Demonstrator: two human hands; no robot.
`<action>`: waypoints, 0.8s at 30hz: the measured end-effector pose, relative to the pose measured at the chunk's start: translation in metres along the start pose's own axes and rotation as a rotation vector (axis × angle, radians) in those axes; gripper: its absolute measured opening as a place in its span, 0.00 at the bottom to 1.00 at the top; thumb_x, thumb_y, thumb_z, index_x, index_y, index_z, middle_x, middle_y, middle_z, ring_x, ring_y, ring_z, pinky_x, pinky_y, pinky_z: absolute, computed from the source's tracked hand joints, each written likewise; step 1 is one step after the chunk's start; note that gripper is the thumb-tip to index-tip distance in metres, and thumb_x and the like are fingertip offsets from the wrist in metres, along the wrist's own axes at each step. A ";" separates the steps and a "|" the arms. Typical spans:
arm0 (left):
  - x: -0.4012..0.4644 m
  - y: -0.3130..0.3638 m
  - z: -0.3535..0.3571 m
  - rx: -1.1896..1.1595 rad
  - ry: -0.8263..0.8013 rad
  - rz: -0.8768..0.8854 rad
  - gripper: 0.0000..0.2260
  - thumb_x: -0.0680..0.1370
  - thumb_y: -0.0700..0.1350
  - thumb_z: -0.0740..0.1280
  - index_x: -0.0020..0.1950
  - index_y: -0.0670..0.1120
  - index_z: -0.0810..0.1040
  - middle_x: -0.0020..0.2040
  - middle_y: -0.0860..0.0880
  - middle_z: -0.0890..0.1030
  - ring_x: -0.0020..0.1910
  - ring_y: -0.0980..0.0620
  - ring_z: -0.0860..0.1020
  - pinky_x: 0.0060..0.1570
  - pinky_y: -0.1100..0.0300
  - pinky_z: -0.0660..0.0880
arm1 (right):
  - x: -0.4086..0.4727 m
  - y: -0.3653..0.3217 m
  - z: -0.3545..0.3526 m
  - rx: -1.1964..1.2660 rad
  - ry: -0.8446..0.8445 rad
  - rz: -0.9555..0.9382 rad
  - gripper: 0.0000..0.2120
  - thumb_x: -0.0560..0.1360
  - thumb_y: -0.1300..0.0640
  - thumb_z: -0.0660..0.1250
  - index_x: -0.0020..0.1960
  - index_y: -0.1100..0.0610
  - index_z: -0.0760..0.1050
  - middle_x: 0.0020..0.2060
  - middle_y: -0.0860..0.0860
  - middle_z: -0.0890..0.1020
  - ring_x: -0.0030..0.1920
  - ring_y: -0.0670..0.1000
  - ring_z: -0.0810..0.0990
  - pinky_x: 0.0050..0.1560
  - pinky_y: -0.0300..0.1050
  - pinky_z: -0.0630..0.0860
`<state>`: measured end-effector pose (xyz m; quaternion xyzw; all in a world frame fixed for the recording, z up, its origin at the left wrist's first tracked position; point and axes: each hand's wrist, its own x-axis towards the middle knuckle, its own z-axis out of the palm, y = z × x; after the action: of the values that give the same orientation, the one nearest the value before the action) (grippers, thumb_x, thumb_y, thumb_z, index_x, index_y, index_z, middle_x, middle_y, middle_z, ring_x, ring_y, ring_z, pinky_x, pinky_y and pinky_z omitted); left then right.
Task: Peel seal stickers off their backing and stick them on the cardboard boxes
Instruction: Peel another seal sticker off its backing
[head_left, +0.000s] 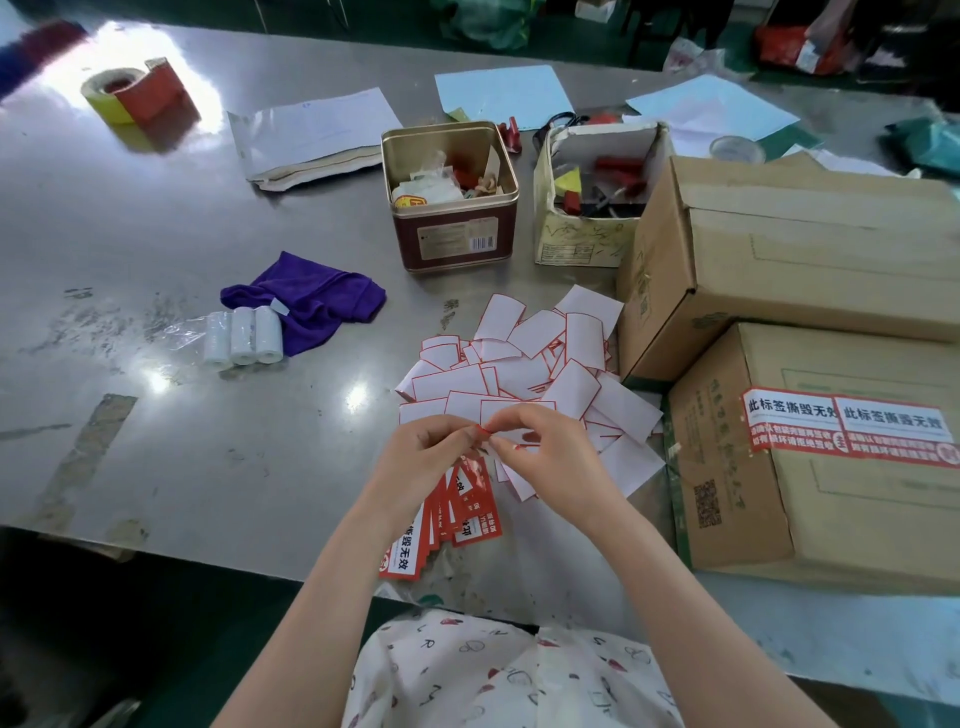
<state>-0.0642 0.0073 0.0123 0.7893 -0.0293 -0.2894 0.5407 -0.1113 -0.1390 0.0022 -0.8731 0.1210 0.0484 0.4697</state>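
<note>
Two hands meet just above the table's near edge: we note our left hand and right hand with fingertips together, both pinching one corner of a red seal sticker whose lower part hangs over a fanned stack of unpeeled stickers. That stack lies on the grey table and reaches almost to its front edge. Just beyond our fingers spreads a loose pile of white, red-bordered backing sheets, its right side touching the cartons. The nearer cardboard box sits at our right, near the table edge, with two red stickers side by side across its top seam; a second carton stands behind, touching it. To the left the tabletop is bare metal out to three white rolls and a purple cloth. Farther off stand an open tin, a small open box, loose papers and a tape roll.
</note>
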 end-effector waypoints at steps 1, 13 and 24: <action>0.000 0.000 0.000 0.005 0.001 0.000 0.07 0.78 0.50 0.64 0.42 0.54 0.80 0.40 0.51 0.84 0.37 0.49 0.84 0.43 0.57 0.79 | 0.000 0.000 0.000 -0.007 0.006 -0.002 0.09 0.76 0.51 0.64 0.53 0.52 0.77 0.46 0.39 0.76 0.45 0.37 0.74 0.42 0.25 0.68; 0.002 -0.001 0.003 0.047 0.042 0.056 0.08 0.77 0.50 0.64 0.40 0.57 0.80 0.38 0.53 0.84 0.37 0.50 0.83 0.45 0.53 0.79 | 0.001 0.000 -0.001 -0.053 0.037 -0.006 0.09 0.76 0.54 0.64 0.54 0.53 0.78 0.45 0.41 0.77 0.41 0.34 0.72 0.41 0.24 0.67; 0.010 -0.015 0.015 0.354 0.200 0.318 0.08 0.77 0.44 0.64 0.48 0.46 0.83 0.39 0.56 0.75 0.39 0.58 0.75 0.39 0.72 0.67 | -0.001 -0.001 -0.002 -0.060 0.052 -0.024 0.08 0.76 0.58 0.64 0.53 0.56 0.80 0.48 0.47 0.81 0.40 0.36 0.73 0.39 0.21 0.69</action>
<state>-0.0672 -0.0026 -0.0092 0.8817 -0.1498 -0.1117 0.4332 -0.1118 -0.1399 0.0038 -0.8892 0.1211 0.0235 0.4406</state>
